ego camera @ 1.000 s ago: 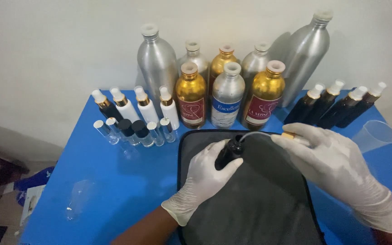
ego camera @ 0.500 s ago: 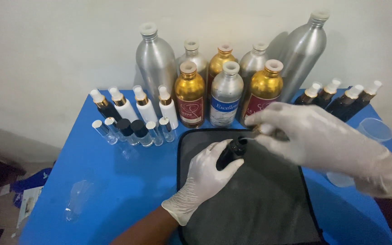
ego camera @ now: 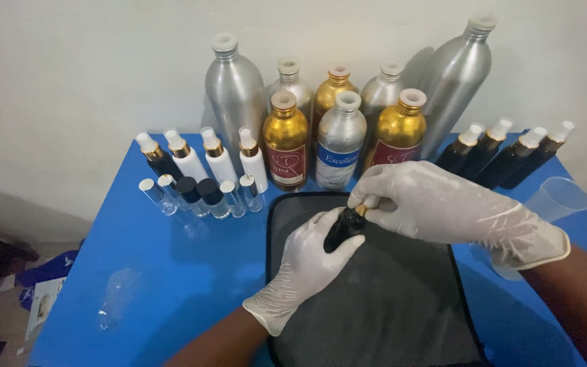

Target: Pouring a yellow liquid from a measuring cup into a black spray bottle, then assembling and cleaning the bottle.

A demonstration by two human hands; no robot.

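Black bottle tilted between gloved hands

Left hand (ego camera: 310, 261) fingers wrap the small black bottle (ego camera: 343, 230), neck up-right; right hand (ego camera: 436, 204) fingers pinch its gold collar. Beyond the fingers, red- and blue-labelled metal bottles (ego camera: 340, 139).

The bench (ego camera: 171, 272) is bright blue, and the mat (ego camera: 388, 306) lying on it is dark grey with a black edge; both hands, left (ego camera: 307, 268) and right (ego camera: 443, 207), wear milky white gloves around a small black bottle (ego camera: 343, 230) with a gold neck. At the back stand plain silver bottles (ego camera: 236, 95) and gold bottles (ego camera: 285, 139), the gold ones with dark red labels, and one silver bottle with a blue label (ego camera: 340, 139). To the left are white spray bottles (ego camera: 220, 163) with gold collars and clear vials (ego camera: 164, 194), two of them black-capped, and to the right black spray bottles (ego camera: 504, 160) with white tops.
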